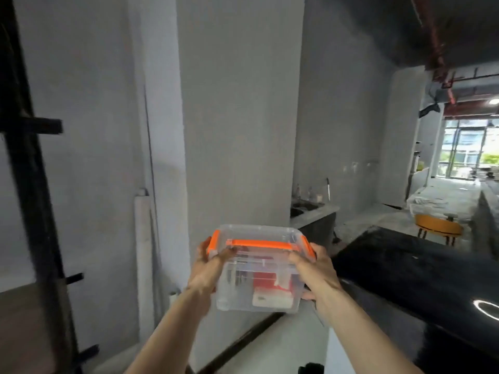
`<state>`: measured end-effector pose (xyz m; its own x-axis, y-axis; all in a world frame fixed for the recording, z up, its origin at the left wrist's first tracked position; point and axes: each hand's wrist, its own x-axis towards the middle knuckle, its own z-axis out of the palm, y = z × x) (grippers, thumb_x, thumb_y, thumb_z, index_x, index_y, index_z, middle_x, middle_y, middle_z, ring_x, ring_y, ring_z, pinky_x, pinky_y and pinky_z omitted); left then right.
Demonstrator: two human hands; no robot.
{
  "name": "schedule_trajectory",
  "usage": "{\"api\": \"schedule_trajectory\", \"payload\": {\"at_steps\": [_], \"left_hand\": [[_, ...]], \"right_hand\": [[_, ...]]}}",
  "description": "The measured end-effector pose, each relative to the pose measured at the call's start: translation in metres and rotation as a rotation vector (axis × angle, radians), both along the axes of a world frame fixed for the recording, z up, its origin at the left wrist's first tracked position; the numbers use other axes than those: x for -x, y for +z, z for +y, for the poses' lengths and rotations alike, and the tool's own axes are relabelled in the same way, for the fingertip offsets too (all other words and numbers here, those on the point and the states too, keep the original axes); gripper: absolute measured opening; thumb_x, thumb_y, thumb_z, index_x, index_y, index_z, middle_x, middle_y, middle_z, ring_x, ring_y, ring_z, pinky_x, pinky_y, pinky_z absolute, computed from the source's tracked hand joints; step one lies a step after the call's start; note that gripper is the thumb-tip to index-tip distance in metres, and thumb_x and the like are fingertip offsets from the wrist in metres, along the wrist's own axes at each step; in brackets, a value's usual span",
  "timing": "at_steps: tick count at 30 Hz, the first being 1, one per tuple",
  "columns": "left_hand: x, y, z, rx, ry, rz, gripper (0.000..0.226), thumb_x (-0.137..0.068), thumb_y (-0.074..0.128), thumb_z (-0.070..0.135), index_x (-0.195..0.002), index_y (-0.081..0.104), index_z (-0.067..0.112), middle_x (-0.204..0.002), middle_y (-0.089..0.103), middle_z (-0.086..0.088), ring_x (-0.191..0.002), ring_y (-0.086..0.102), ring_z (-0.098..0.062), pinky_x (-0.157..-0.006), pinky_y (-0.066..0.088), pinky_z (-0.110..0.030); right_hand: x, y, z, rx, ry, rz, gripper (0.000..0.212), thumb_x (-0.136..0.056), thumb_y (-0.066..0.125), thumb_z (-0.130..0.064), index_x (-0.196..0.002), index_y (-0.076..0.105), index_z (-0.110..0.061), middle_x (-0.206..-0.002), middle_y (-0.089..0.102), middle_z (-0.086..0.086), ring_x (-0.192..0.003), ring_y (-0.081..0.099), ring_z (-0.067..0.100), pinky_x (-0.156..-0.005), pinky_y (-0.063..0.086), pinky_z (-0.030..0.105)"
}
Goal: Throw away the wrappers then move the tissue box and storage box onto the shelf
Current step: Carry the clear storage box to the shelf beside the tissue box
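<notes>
Storage box: a clear plastic storage box with an orange handle across the lid and orange clips at both ends, held up in the air in front of a grey pillar, tilted so the lid faces the person.
Inside the box: something red and white lies against the box's lower right wall; too blurred to name.
Left hand: the left hand grips the box's left end, fingers curled round the orange clip and the thumb pressed on the lid just under the handle.
Right hand: the right hand grips the box's right end, thumb on the lid beside the handle's right end, fingers wrapped round the far side and under the bottom corner.
Arms: both bare forearms reach up to the box from below.
Counter: a glossy black counter runs to the right of the box and below it, not touching it.
Shelf frame: a dark metal shelf frame stands well to the left of the box, smeared by motion blur.
Chair: an orange chair sits beyond the counter, far right of the box.
Sink area: a small counter with bottles stands behind the box, to the right of the pillar.
</notes>
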<state>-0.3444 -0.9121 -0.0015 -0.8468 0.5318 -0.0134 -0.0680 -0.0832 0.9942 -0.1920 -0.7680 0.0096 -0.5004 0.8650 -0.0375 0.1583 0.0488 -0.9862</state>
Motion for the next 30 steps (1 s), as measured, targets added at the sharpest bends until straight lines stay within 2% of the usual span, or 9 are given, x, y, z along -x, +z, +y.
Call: {"api": "schedule_trajectory", "payload": {"at_steps": [4, 8, 11, 15, 17, 19, 23, 28, 30], "left_hand": [[0.066, -0.026, -0.136, 0.002, 0.189, -0.064, 0.071, -0.082, 0.079, 0.030, -0.144, 0.043, 0.034, -0.130, 0.064, -0.002, -0.114, 0.062, -0.027, -0.098, 0.050, -0.047], [0.102, -0.052, -0.271, 0.003, 0.336, -0.128, 0.062, -0.082, 0.078, 0.028, -0.135, 0.046, 0.032, -0.116, 0.068, -0.005, -0.097, 0.070, -0.027, -0.066, 0.060, -0.037], [0.123, -0.070, -0.357, 0.046, 0.430, -0.143, 0.071, -0.079, 0.079, 0.039, -0.139, 0.042, 0.035, -0.118, 0.068, -0.003, -0.103, 0.069, -0.027, -0.082, 0.059, -0.048], [0.147, -0.087, -0.444, 0.076, 0.574, -0.186, 0.069, -0.080, 0.078, 0.040, -0.140, 0.042, 0.036, -0.120, 0.064, -0.001, -0.102, 0.064, -0.022, -0.065, 0.051, -0.037], [0.163, -0.096, -0.475, 0.084, 0.630, -0.201, 0.073, -0.080, 0.079, 0.038, -0.142, 0.040, 0.037, -0.125, 0.061, -0.003, -0.107, 0.061, -0.025, -0.067, 0.050, -0.039], [0.185, -0.111, -0.500, 0.089, 0.671, -0.215, 0.080, -0.078, 0.081, 0.039, -0.145, 0.038, 0.036, -0.132, 0.058, -0.007, -0.115, 0.058, -0.030, -0.080, 0.051, -0.046], [0.235, -0.134, -0.528, 0.101, 0.719, -0.212, 0.090, -0.075, 0.083, 0.044, -0.149, 0.033, 0.036, -0.139, 0.053, -0.011, -0.120, 0.056, -0.035, -0.095, 0.050, -0.056], [0.322, -0.157, -0.545, 0.125, 0.743, -0.247, 0.093, -0.075, 0.082, 0.044, -0.150, 0.029, 0.037, -0.145, 0.049, -0.012, -0.123, 0.055, -0.037, -0.100, 0.047, -0.063], [0.359, -0.162, -0.549, 0.164, 0.748, -0.255, 0.090, -0.078, 0.081, 0.040, -0.152, 0.029, 0.034, -0.148, 0.047, -0.012, -0.125, 0.053, -0.037, -0.104, 0.046, -0.060]], "right_hand": [[0.093, -0.029, -0.108, 0.002, 0.152, -0.043, 0.046, -0.081, 0.080, -0.042, -0.118, 0.054, -0.038, -0.105, 0.073, 0.001, -0.088, 0.074, 0.024, -0.078, 0.065, 0.051], [0.176, -0.063, -0.215, 0.017, 0.305, -0.076, 0.061, -0.065, 0.078, -0.054, -0.120, 0.054, -0.044, -0.117, 0.071, -0.002, -0.097, 0.072, 0.026, -0.076, 0.065, 0.055], [0.219, -0.077, -0.295, 0.023, 0.426, -0.127, 0.066, -0.073, 0.076, -0.050, -0.131, 0.047, -0.044, -0.124, 0.060, -0.003, -0.109, 0.062, 0.029, -0.083, 0.061, 0.055], [0.272, -0.102, -0.376, 0.048, 0.539, -0.177, 0.061, -0.068, 0.077, -0.051, -0.122, 0.051, -0.040, -0.108, 0.065, -0.004, -0.097, 0.067, 0.027, -0.081, 0.063, 0.053], [0.298, -0.110, -0.409, 0.058, 0.593, -0.199, 0.057, -0.073, 0.077, -0.048, -0.123, 0.050, -0.037, -0.109, 0.067, 0.001, -0.095, 0.068, 0.028, -0.076, 0.063, 0.048], [0.325, -0.119, -0.432, 0.065, 0.638, -0.207, 0.051, -0.082, 0.076, -0.040, -0.124, 0.048, -0.032, -0.108, 0.066, 0.004, -0.091, 0.068, 0.026, -0.071, 0.062, 0.044], [0.384, -0.139, -0.462, 0.044, 0.686, -0.237, 0.049, -0.084, 0.076, -0.042, -0.120, 0.044, -0.035, -0.102, 0.064, 0.002, -0.087, 0.067, 0.023, -0.077, 0.063, 0.048], [0.480, -0.163, -0.477, 0.050, 0.737, -0.237, 0.051, -0.091, 0.074, -0.035, -0.131, 0.046, -0.027, -0.103, 0.061, 0.003, -0.084, 0.064, 0.018, -0.057, 0.052, 0.033], [0.521, -0.173, -0.482, 0.072, 0.745, -0.261, 0.059, -0.089, 0.075, -0.037, -0.138, 0.044, -0.027, -0.111, 0.061, 0.006, -0.091, 0.065, 0.021, -0.065, 0.056, 0.036]]}}
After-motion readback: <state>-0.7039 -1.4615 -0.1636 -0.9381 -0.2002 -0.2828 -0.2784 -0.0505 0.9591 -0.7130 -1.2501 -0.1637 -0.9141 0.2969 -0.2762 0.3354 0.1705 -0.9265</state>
